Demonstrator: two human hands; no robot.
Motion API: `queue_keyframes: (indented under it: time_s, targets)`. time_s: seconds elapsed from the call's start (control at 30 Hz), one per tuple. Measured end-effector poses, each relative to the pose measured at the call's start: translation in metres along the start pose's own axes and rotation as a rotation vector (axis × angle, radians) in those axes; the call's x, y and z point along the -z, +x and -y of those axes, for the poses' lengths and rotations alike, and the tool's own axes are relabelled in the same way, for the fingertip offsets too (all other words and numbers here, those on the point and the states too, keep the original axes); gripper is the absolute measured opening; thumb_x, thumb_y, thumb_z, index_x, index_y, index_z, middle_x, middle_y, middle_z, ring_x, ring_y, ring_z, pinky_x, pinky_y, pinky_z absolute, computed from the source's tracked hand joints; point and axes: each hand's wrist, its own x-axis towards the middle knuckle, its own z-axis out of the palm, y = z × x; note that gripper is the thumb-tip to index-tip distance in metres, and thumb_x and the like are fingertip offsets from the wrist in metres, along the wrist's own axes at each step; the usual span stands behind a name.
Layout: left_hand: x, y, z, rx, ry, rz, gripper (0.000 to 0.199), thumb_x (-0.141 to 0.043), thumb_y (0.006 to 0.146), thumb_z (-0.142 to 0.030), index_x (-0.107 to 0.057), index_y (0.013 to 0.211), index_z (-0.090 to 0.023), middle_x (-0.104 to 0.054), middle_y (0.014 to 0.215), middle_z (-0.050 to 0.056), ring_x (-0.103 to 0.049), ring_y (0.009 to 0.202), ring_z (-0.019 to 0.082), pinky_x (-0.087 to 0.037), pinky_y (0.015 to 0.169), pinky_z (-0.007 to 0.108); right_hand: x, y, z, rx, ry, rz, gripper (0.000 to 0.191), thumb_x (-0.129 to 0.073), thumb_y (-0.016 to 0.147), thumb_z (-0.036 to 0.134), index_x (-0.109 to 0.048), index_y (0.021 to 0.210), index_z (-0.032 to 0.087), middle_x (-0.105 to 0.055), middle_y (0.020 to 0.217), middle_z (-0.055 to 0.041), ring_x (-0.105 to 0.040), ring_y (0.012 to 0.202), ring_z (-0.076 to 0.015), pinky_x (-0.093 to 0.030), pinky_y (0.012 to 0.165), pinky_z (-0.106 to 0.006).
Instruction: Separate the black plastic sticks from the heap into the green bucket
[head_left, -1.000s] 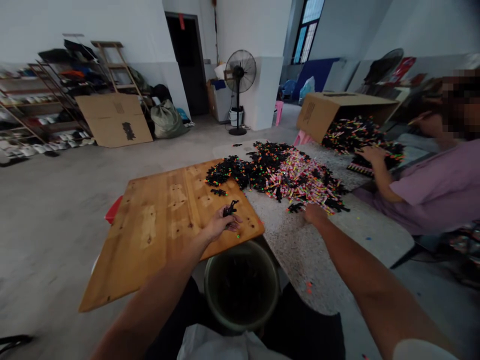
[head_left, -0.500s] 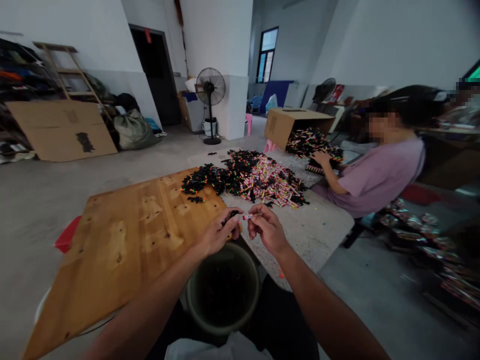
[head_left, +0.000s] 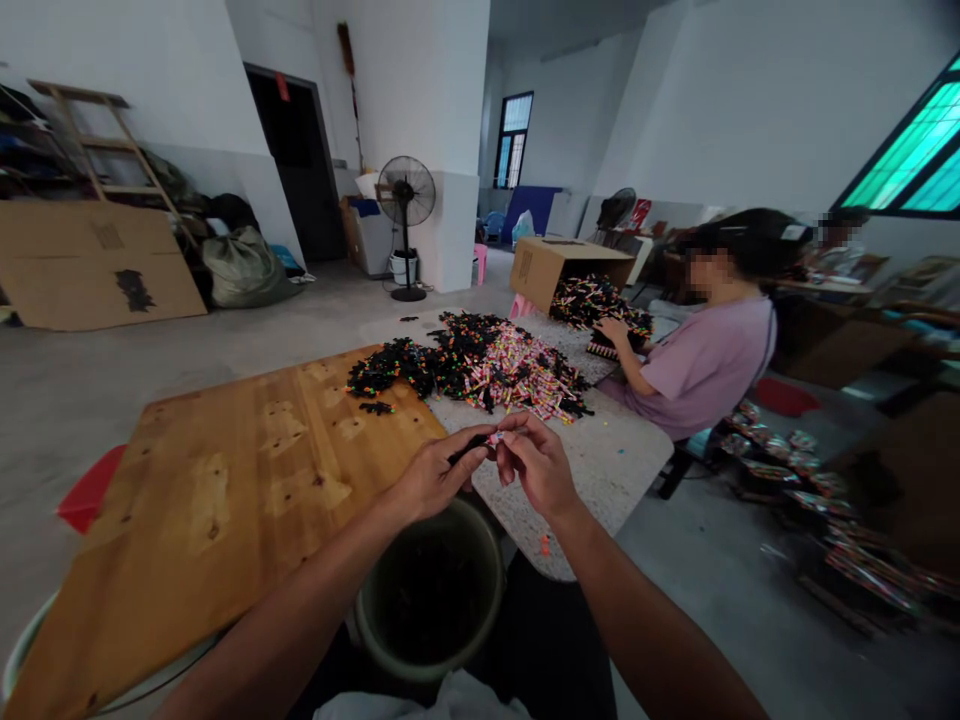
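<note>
In the head view, the left hand (head_left: 439, 475) pinched a black piece (head_left: 466, 449) and the right hand (head_left: 541, 468) pinched a small tube (head_left: 496, 438) at its end — whether fully joined, I couldn't tell. Both were near the bucket (head_left: 493, 600). Many tubes lay loose in the heap (head_left: 517, 365) beyond — seemingly unattached.

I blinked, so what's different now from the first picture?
The right hand left the pile and came left, bringing a pink tube to the black piece the left hand still holds. Board and bucket stayed put.
</note>
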Motion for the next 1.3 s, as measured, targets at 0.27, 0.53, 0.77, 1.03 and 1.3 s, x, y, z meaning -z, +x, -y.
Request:
queue_keyframes:
  time_s: [0.27,0.53,0.77,1.03,1.3]
  targets:
    - [-0.003,0.003,-0.007,0.004,-0.052,0.062,0.056,-0.051,0.103,-0.055,-0.063,0.142,-0.017,-0.072,0.105,0.009,-0.063,0.064,0.013,-0.053,0.060,0.025,0.003,-0.002,0.006,-0.029,-0.036,-0.042,0.027,-0.072,0.087,0.045,-0.063,0.092,0.020,-0.061,0.053,0.0056,-0.048,0.034,-0.0100,-0.038,0.036,-0.022]
    - [-0.011,0.009,-0.007,0.006,-0.073,0.116,0.055,-0.051,0.103,-0.055,-0.065,0.139,-0.017,-0.075,0.100,0.008,-0.060,0.061,0.011,-0.050,0.058,0.023,0.009,-0.007,0.015,-0.010,-0.082,-0.061,0.031,-0.071,0.089,0.050,-0.061,0.088,0.021,-0.060,0.051,0.0069,-0.046,0.034,-0.0091,-0.037,0.036,-0.021]
    - [-0.015,0.011,-0.007,0.011,-0.171,0.150,0.056,-0.051,0.103,-0.057,-0.064,0.140,-0.018,-0.075,0.101,0.010,-0.064,0.069,0.014,-0.055,0.064,0.026,0.013,-0.014,0.025,0.051,-0.190,-0.052,0.026,-0.070,0.090,0.045,-0.062,0.089,0.021,-0.060,0.052,0.0066,-0.048,0.038,-0.0089,-0.038,0.040,-0.021]
    - [-0.011,0.010,-0.018,-0.003,-0.075,0.228,0.050,-0.050,0.103,-0.054,-0.067,0.136,-0.019,-0.076,0.102,0.008,-0.062,0.067,0.013,-0.052,0.063,0.024,0.017,-0.018,0.025,0.059,-0.196,-0.018,0.023,-0.067,0.092,0.043,-0.063,0.089,0.021,-0.058,0.051,0.0073,-0.046,0.037,-0.0087,-0.036,0.040,-0.020]
    - [-0.007,0.012,-0.018,0.141,-0.025,0.355,0.049,-0.052,0.099,-0.063,-0.072,0.109,-0.019,-0.077,0.097,0.007,-0.067,0.066,0.015,-0.053,0.064,0.025,0.020,-0.010,0.020,-0.150,-0.176,0.007,0.020,-0.064,0.086,0.041,-0.060,0.083,0.021,-0.051,0.044,0.0094,-0.039,0.031,-0.0091,-0.029,0.034,-0.020]
